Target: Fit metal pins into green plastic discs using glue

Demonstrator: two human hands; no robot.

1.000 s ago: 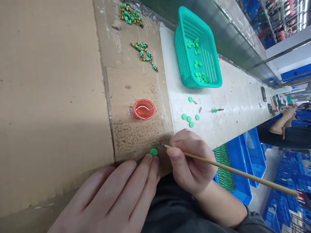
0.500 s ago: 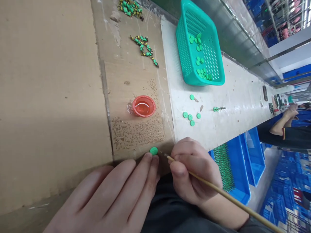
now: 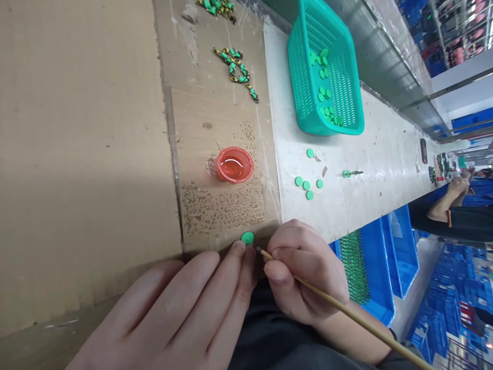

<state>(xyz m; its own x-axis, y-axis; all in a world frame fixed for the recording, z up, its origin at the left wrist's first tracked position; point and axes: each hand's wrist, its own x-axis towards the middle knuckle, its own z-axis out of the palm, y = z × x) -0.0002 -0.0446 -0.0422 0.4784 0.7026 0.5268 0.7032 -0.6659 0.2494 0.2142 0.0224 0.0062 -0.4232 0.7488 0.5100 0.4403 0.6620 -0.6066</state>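
My left hand (image 3: 192, 303) pinches a green button-like disc (image 3: 247, 238) at its fingertips, near the edge of the cardboard-covered table. In my right hand (image 3: 308, 272) is a thin paintbrush (image 3: 339, 304) with a long wooden handle, gripped close to its tip. The brush tip is right beside the disc and the left fingertips; whether it touches the disc I cannot tell. Beyond my hands stands a small red cup (image 3: 235, 165) holding liquid, with drops spotting the cardboard (image 3: 223, 208) around it. Several loose green discs (image 3: 306, 185) lie on the white surface.
A teal plastic basket (image 3: 360, 121) holds several green discs. Small green, yellow and dark pieces (image 3: 239, 72) lie strung out on the cardboard, with a pile (image 3: 217, 7) behind. Blue bins (image 3: 379, 267) stand at the right, one full of green pieces. Farther along, a person (image 3: 447, 208) works.
The brush tip has shifted from the disc's right side to slightly below it, nearer the left fingertips. The whole view has moved slightly; my left hand keeps its pinch.
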